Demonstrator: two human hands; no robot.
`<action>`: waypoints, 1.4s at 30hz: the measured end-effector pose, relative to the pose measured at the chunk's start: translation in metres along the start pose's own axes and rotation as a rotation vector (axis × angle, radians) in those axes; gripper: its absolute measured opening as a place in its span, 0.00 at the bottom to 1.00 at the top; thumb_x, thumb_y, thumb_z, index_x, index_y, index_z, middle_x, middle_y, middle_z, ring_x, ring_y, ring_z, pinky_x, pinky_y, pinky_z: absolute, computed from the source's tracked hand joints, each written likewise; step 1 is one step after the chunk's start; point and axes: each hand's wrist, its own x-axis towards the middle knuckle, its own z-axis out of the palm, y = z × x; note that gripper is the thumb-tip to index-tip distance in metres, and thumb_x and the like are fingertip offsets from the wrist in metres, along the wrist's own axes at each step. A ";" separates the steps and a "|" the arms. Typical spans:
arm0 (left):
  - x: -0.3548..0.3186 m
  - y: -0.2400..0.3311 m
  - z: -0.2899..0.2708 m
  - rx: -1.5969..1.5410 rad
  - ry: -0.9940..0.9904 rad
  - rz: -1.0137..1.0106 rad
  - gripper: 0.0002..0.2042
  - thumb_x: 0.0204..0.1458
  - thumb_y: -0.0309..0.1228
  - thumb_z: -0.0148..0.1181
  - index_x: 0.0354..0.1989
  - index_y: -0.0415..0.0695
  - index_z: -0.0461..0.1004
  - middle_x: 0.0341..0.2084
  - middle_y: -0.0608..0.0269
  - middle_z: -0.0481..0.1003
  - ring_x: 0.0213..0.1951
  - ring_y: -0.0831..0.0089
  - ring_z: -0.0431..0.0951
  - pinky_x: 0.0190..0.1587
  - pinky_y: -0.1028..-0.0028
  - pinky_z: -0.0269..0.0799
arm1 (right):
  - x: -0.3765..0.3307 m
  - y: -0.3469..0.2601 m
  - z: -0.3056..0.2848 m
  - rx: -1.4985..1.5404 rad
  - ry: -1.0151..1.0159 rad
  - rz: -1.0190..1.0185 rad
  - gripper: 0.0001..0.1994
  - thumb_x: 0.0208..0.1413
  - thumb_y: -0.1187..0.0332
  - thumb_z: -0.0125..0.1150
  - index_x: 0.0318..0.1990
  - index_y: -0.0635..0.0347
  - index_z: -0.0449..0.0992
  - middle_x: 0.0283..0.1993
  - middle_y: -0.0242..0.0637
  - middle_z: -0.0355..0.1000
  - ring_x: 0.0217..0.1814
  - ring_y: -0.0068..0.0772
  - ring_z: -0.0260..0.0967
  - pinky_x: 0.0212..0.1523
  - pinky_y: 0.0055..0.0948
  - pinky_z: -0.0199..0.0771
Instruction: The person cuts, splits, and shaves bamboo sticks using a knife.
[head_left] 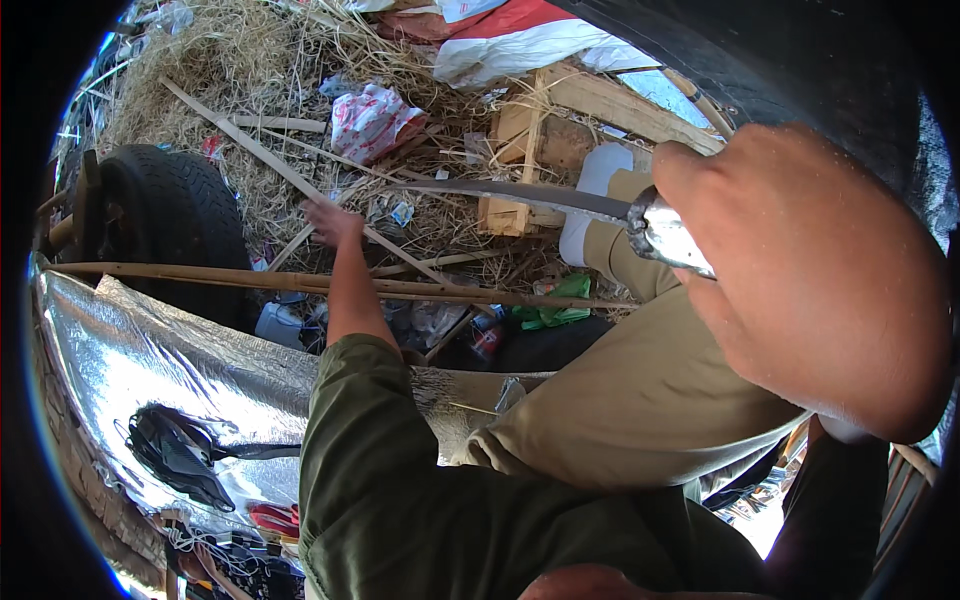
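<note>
Fingers of right hand (810,280) clenched round metal-collared handle of long curved steel blade (520,193), raised near the camera as if for swinging; left hand (333,222) outstretched over straw, fingers pinching thin pale wooden stick (290,175), steadying it.

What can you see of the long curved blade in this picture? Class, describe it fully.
The curved blade is long, thin and dark grey, metal by its look, with a shiny silver collar where it meets the grip. The right hand, close to the camera, is closed around its handle, hiding it. The blade runs leftward, roughly level and slightly arched, above straw and wooden scraps. Its tip points toward the outstretched left hand, apart from it.
</note>
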 end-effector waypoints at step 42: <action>-0.013 0.063 -0.160 0.270 -0.009 0.030 0.12 0.55 0.37 0.61 0.45 0.49 0.82 0.47 0.58 0.79 0.52 0.59 0.76 0.51 0.55 0.71 | -0.006 0.018 -0.012 0.007 0.243 -0.115 0.09 0.45 0.71 0.63 0.33 0.66 0.76 0.33 0.49 0.74 0.39 0.49 0.73 0.41 0.42 0.73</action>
